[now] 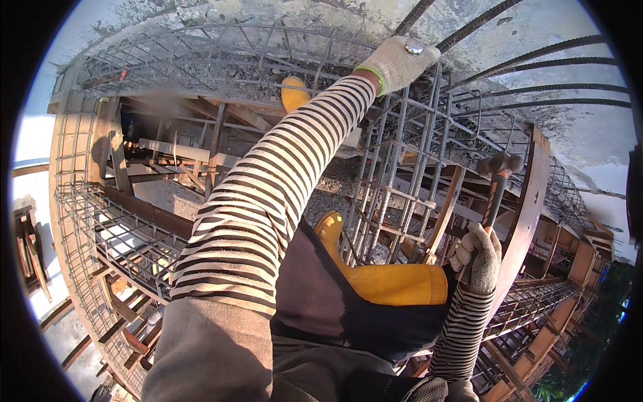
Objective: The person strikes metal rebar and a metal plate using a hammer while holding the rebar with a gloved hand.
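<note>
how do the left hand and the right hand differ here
The right hand is closed around a hammer, while the left hand, holding no visible tool, is beside a dark ribbed bar. The left hand is higher in the picture; the right hand is lower. The left hand's glove shows a green edge; none is plain on the right hand's glove. Both have pale gloves and striped sleeves.
</note>
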